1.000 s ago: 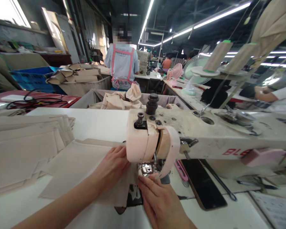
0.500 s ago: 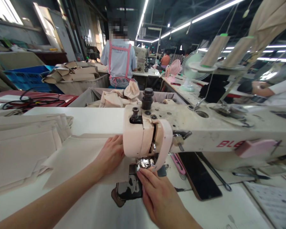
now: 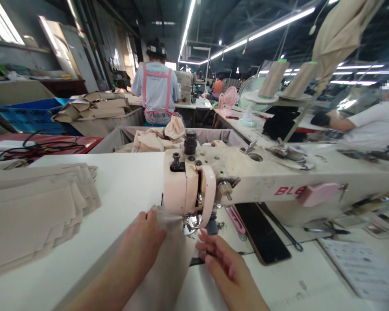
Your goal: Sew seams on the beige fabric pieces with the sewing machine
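Observation:
A cream sewing machine (image 3: 246, 177) stands in front of me, its head and presser foot (image 3: 191, 224) at the centre. My left hand (image 3: 142, 244) grips a beige fabric piece (image 3: 168, 268) just left of the presser foot and holds it up off the table. My right hand (image 3: 225, 268) lies to the right of the foot, fingers bent, its fingertips at the edge of the same fabric. The cloth runs from under the foot down toward me between both hands.
A stack of beige cut pieces (image 3: 32, 211) lies at the left. A dark phone (image 3: 262, 233) and pink clippers (image 3: 235, 219) lie under the machine arm. A bin of fabric (image 3: 158, 136) sits behind. A person in a pink apron (image 3: 155, 93) works ahead; another sits at the right (image 3: 369, 123).
The beige piece, flat on the table to the left before, has been pulled toward me. My left hand moved from pressing it flat to gripping it at the foot.

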Action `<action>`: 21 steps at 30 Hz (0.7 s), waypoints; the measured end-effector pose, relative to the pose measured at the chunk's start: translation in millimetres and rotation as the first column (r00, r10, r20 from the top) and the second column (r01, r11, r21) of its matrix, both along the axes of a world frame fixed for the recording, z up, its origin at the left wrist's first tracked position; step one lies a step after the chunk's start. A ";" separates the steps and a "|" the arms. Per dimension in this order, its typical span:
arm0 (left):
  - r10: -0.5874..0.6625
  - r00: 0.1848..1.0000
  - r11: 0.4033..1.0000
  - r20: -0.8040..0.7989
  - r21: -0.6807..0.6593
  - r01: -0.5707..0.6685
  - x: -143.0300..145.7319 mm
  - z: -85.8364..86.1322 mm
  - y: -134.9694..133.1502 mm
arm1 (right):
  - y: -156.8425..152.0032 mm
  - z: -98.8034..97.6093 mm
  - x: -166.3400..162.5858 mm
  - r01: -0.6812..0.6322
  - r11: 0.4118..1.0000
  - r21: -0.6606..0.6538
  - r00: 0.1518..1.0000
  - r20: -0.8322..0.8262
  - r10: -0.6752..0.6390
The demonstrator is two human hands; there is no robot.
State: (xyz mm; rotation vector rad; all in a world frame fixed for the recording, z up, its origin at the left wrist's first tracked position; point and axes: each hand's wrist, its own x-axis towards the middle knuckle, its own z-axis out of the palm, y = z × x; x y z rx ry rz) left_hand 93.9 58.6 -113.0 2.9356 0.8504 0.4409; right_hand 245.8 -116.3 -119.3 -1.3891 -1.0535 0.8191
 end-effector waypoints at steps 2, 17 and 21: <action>0.105 0.990 0.992 -0.093 0.081 -0.098 -14.3 -5.3 -19.8 | -9.0 -1.7 -10.0 -0.120 0.984 -0.130 0.853 -0.521 0.035; -0.446 0.894 0.889 0.042 -0.094 0.448 -21.1 -6.5 -35.1 | 18.2 29.9 -13.2 -0.199 0.962 -0.185 0.730 -0.683 0.020; -0.427 0.897 0.900 0.119 -0.038 0.433 -16.3 -11.9 -40.7 | 20.6 23.7 -12.8 -0.196 0.955 -0.222 0.771 -0.637 0.010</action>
